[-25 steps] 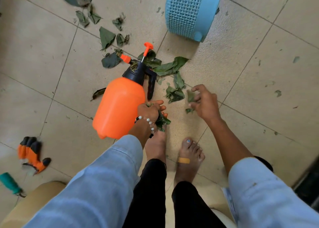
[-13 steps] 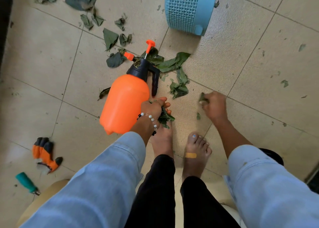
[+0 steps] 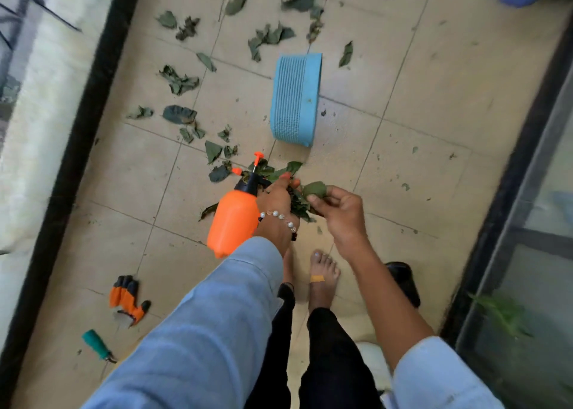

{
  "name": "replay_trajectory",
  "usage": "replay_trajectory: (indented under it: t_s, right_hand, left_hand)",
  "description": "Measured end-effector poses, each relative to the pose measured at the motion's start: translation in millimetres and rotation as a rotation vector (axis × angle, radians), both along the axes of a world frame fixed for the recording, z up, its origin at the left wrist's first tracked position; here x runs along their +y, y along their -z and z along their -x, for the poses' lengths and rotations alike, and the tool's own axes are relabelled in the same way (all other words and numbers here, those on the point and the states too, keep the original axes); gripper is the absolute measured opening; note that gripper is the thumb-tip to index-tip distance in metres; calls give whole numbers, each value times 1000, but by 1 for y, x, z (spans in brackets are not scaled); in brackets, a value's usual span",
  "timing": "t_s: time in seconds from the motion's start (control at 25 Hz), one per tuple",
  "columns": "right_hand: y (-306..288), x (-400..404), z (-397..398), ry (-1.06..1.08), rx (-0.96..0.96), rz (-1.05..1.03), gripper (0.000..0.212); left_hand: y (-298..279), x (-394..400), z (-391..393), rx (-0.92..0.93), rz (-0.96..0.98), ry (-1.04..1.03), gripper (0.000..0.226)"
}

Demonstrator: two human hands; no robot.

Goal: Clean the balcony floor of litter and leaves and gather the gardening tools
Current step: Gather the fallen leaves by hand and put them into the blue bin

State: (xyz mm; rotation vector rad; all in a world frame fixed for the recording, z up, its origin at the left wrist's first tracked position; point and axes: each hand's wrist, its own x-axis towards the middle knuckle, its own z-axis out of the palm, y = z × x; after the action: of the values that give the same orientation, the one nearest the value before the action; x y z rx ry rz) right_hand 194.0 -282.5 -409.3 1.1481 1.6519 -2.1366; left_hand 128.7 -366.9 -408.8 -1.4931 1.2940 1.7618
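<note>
Over the balcony floor (image 3: 434, 136), seen from the head camera: clutched a wad of leaves (image 3: 299, 205) in the left hand (image 3: 277, 201), fingers curled tight, hard against the black head of the orange sprayer (image 3: 234, 219); could not tell whether gripped the sprayer's handle too, hidden behind the knuckles. Pinched one broad leaf (image 3: 314, 189) between thumb and fingertips of the right hand (image 3: 341, 213), touching the wad, as if feeding it in. Left the blue basket (image 3: 296, 98) lying on its side well ahead, many scattered leaves (image 3: 179, 81) beyond and beside it, an orange-and-black glove (image 3: 127, 300) and a green-handled tool (image 3: 96, 343) down to the left, apart from both hands. Risked, by judgement, spilling bits from the overfull left fist while adding more; risked also letting the sprayer slip or tip if sharing that same grip; might have missed the basket's sideways mouth and scattered leaves afresh.
</note>
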Motion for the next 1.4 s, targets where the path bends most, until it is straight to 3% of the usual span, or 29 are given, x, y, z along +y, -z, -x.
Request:
replay_trajectory:
  t_s: [0.12,0.24,0.32,0.36,0.4,0.44,0.48,0.56,0.64,0.72,0.84,0.96,1.12,1.2,1.24,1.32,1.4]
  right_hand:
    - [-56,-20,5,-190,33,-525,16]
    - [-78,-13,1,-533,26,-818,18]
    - [-74,9,-4,-840,13,-741,20]
    - [-69,21,-7,-902,0,-515,22]
    - [-61,29,-11,-812,-17,-205,24]
    - [-48,34,-18,-602,-51,13,23]
    - [-28,38,-25,-382,-116,14,19]
    - [27,43,-45,-163,-316,-348,10]
    - [90,38,-63,-280,-485,-460,6]
    - [153,25,-77,-493,-528,-401,9]
    - [229,8,-82,-701,-543,-612,13]
    - [279,-5,-82,-799,-543,-794,25]
    - [318,-7,-85,-932,-484,-983,23]
    - [318,-5,-84,-859,-430,-857,17]
    - [310,-3,-82,-696,-420,-729,12]
    - [272,1,-66,-216,-460,-296,13]
    - [214,4,-49,112,-383,130,22]
  left_hand:
    - [-47,16,1,15,-31,94,25]
    - [-62,12,-6,-60,-78,184,30]
    - [-55,8,-14,-110,54,235,26]
    - [-49,5,-18,-114,136,261,26]
    - [-40,1,-22,-109,183,285,29]
    - [-28,-5,-26,-106,202,291,34]
    - [-14,-13,-28,-102,206,303,38]
    - [17,-31,-34,-75,241,388,38]
    - [55,-49,-41,-48,288,498,34]
    - [94,-62,-49,-53,331,544,34]
    - [147,-71,-52,-48,351,530,35]
    - [189,-72,-47,-11,320,548,37]
    - [220,-70,-39,-18,278,517,39]
    - [218,-68,-36,-33,248,491,38]
    - [213,-65,-36,-45,223,464,37]
    - [194,-56,-36,-64,167,351,34]
    - [158,-41,-31,-63,123,240,32]
